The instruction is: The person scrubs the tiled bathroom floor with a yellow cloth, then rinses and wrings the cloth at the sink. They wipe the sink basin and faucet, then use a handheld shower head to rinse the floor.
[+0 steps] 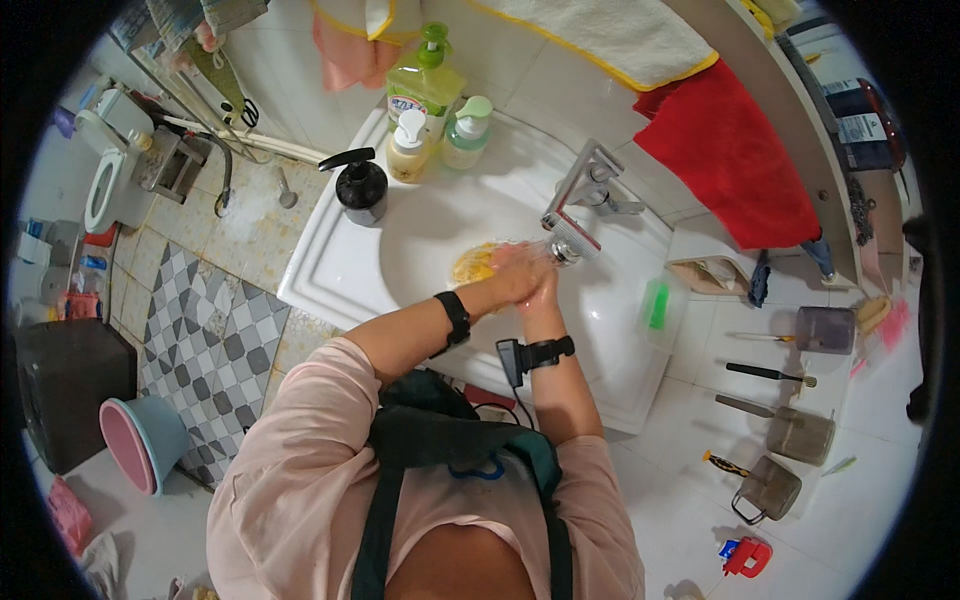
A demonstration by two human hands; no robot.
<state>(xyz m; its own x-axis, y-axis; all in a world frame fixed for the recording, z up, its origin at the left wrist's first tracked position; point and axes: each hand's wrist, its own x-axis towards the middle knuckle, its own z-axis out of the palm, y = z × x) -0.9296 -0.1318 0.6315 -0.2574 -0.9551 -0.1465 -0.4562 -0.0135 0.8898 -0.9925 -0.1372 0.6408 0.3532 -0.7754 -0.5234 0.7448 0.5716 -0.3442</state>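
Observation:
My left hand [516,279] and my right hand [538,297] are pressed together over the white ceramic washbasin [600,322]. Water runs onto them from the chrome faucet [574,236], whose jointed spout is swung out above the bowl. The left hand overlaps part of the right, so most fingers are hidden. Against the fingertips, low in the bowl, is a wet yellow object [472,264]; its kind is unclear, and I cannot tell whether a hand grips it. Both wrists wear black straps, the right one with a small box and cable.
A black pump bottle [362,191], a cream pump bottle [409,150], a green-capped pump bottle [466,135] and a large green pump bottle [424,82] stand on the basin's left rim. On the right rim sits a clear soap box [660,307]. A red towel [727,157] hangs behind.

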